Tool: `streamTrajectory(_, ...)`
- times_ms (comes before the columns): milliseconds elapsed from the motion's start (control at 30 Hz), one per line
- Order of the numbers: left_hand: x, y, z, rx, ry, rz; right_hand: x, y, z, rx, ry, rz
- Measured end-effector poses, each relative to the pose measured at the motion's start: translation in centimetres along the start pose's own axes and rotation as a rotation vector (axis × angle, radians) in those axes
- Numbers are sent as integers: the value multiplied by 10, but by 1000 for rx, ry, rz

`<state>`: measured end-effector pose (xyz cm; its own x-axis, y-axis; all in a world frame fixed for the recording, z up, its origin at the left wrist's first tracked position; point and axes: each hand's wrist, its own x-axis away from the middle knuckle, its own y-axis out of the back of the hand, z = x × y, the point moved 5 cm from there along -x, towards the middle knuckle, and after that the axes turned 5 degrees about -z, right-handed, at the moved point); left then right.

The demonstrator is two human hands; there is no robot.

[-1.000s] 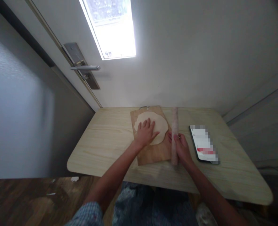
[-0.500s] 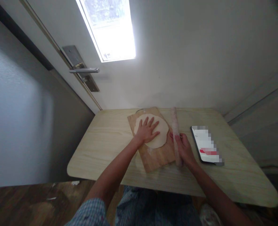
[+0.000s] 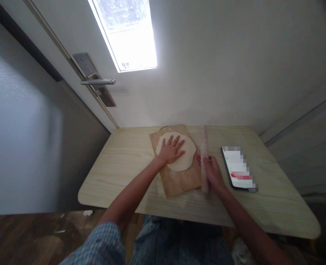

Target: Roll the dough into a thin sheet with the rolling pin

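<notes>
Light pours through a bright pane (image 3: 132,44) above the pale wooden table (image 3: 119,162).

left sleeve (image 3: 101,243): blue-and-white check, ending near elbow | lap clothing (image 3: 176,241): blue, mottled

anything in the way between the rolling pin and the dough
Only the fingertips of the right hand show between the rolling pin and the dough. The spread left hand covers part of the dough. The phone lies on the pin's other side.
</notes>
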<state>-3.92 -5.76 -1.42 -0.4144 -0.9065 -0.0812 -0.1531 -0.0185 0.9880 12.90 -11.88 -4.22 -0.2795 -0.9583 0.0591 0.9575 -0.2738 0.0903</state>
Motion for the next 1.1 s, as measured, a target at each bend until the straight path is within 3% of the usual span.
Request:
streamTrajectory(133,-26,7,10,0,-132,161,5,-1,2,24,-14,-7)
streamTrajectory(267,-59,21,18,-60,-234,177,6,0,1,9,-17,-15)
streamTrajectory(567,-104,29,31,-41,-170,296,3,-3,-3,-95,-80,6)
streamTrajectory(867,-96,40,46,394,122,400,4,-4,-2,-182,-115,25)
streamTrajectory(1100,-55,50,86,636,437,244,4,-4,-1,-201,-107,11)
